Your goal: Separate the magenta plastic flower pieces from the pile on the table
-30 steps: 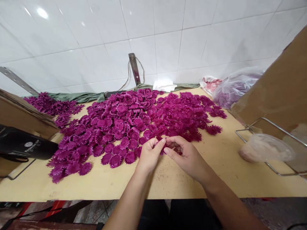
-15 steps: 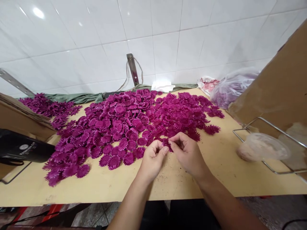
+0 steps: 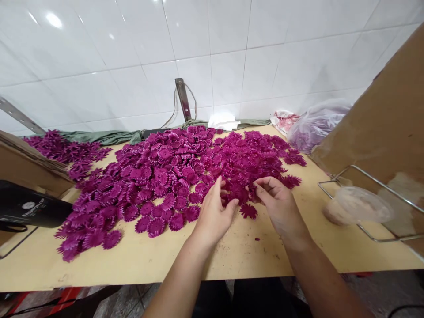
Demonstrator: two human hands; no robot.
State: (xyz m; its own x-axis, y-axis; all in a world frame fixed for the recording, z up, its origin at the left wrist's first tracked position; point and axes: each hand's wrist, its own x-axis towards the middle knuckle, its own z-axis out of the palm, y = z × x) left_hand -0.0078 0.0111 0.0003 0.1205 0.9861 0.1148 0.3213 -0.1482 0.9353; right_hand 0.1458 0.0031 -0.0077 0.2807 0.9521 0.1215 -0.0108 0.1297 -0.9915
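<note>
Purple artificial flower heads [image 3: 165, 176] with frilled petals lie heaped over the tabletop [image 3: 132, 265]. My left hand [image 3: 213, 214] is open at the near edge of the heap, its thumb and fingers apart with nothing held. To its right, my right hand [image 3: 280, 205] pinches a small purple flower piece [image 3: 252, 191], partly hidden by the fingers. Just below that piece, a flat purple flower [image 3: 248, 211] rests by the heap. A tiny purple scrap [image 3: 257, 239] lies on the bare board nearer to me.
On the left are a black cup [image 3: 36, 205] and a cardboard box [image 3: 29, 163]. To the right stand a wire rack [image 3: 341, 176], a clear plastic tub [image 3: 361, 205] and a large cardboard sheet [image 3: 374, 123]. A plastic bag [image 3: 318, 123] and white paper [image 3: 223, 121] lie by the tiled wall.
My hands have come apart: the left has opened, and the right has moved rightward with a purple piece. A purple flower and a small scrap now show on the board in front of me.
</note>
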